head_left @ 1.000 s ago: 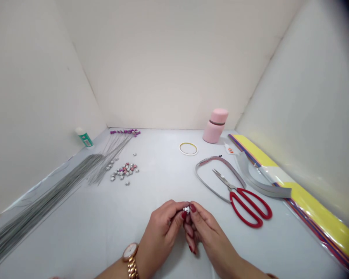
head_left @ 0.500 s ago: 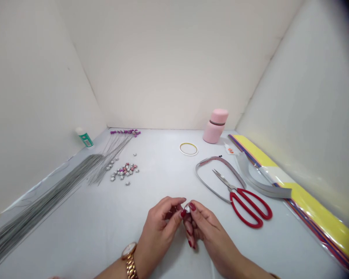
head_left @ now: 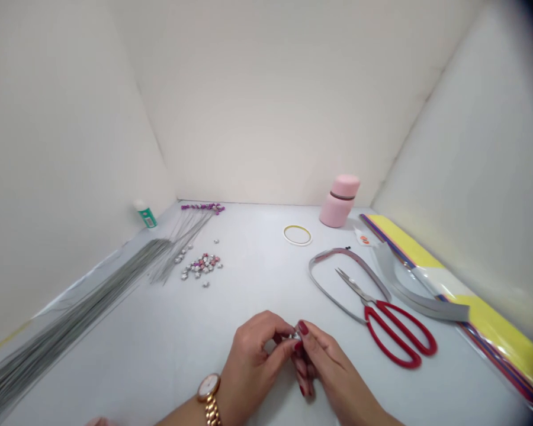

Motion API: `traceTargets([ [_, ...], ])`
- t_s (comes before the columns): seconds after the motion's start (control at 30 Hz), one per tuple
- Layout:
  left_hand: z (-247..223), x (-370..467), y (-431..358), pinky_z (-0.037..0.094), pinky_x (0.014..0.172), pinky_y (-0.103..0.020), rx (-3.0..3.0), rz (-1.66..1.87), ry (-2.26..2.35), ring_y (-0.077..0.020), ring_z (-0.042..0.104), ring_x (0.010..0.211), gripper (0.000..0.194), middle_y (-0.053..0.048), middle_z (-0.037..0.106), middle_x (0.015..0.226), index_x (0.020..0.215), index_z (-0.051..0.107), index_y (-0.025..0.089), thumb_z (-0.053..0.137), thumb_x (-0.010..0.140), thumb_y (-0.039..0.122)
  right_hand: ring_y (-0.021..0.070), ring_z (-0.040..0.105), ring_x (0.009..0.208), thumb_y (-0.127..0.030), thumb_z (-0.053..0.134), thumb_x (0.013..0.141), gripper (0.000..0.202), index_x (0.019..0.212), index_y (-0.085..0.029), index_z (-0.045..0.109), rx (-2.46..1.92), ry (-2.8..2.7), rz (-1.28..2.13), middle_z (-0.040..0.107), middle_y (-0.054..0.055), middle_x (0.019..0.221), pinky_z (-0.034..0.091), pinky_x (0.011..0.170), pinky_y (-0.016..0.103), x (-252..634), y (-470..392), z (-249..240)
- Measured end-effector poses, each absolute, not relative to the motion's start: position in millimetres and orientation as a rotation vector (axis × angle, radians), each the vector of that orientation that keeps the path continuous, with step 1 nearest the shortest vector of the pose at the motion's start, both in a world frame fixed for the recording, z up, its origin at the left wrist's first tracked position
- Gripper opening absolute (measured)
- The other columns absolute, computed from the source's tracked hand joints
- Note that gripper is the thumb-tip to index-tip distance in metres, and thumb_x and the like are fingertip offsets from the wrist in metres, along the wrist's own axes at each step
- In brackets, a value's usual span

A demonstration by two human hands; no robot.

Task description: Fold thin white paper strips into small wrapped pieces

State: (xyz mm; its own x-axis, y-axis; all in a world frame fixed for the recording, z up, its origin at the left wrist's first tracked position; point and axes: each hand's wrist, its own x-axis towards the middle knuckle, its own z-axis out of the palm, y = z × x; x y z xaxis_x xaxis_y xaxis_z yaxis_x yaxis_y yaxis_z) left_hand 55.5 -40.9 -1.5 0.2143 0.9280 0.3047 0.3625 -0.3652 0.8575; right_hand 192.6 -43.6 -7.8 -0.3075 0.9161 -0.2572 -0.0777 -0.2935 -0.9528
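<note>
Silver piece pinched between left hand and right hand, fingertips nearly closed; equally near both; long axis unclear; scissors rightward of right hand.

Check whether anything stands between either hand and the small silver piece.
Nothing visible does: the left hand and right hand both pinch the silver piece at their fingertips. The scissors lie off to the right.

The scissors have red handles, and the flask is pink (with a darker band below its lid). The packaged sheets show yellow, white, purple and orange; the glue stick is green and white.
</note>
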Motion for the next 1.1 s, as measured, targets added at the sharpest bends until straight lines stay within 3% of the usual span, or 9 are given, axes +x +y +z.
traceTargets([
  [0.53, 0.4, 47.7, -35.3, 0.042, 0.067, -0.022, 2.21, 0.94, 0.955, -0.0137, 0.054, 0.07, 0.014, -0.005, 0.062, 0.075, 0.085, 0.058, 0.016, 0.044, 0.084, 0.012, 0.0026, 0.026, 0.034, -0.046, 0.039, 0.086, 0.038, 0.062, -0.018, 0.039, -1.074, -1.189, 1.757, 0.03, -0.01, 0.049, 0.02, 0.035, 0.016, 197.3, -42.1, -9.4],
  [0.8, 1.2, 50.8, -38.4, 0.044, 0.07, -0.022, 1.88, 0.958, 1.094, -0.013, 0.057, 0.072, 0.006, -0.002, 0.062, 0.077, 0.083, 0.057, 0.018, 0.051, 0.081, 0.017, 0.0032, 0.034, 0.033, -0.044, 0.042, 0.085, 0.034, 0.066, -0.016, 0.045, -0.984, -1.028, 1.876, 0.038, -0.008, 0.047, 0.028, 0.035, 0.015, 197.0, -40.8, -9.2],
  [1.1, 2.4, 49.0, -36.7, 0.044, 0.07, -0.025, 1.862, 1.03, 1.067, -0.014, 0.056, 0.075, 0.01, -0.004, 0.06, 0.078, 0.086, 0.058, 0.017, 0.049, 0.082, 0.015, 0.004, 0.042, 0.039, -0.04, 0.039, 0.088, 0.03, 0.069, -0.016, 0.044, -1.031, -1.072, 1.8, 0.044, -0.007, 0.053, 0.029, 0.038, 0.016, 196.4, -41.1, -10.2],
])
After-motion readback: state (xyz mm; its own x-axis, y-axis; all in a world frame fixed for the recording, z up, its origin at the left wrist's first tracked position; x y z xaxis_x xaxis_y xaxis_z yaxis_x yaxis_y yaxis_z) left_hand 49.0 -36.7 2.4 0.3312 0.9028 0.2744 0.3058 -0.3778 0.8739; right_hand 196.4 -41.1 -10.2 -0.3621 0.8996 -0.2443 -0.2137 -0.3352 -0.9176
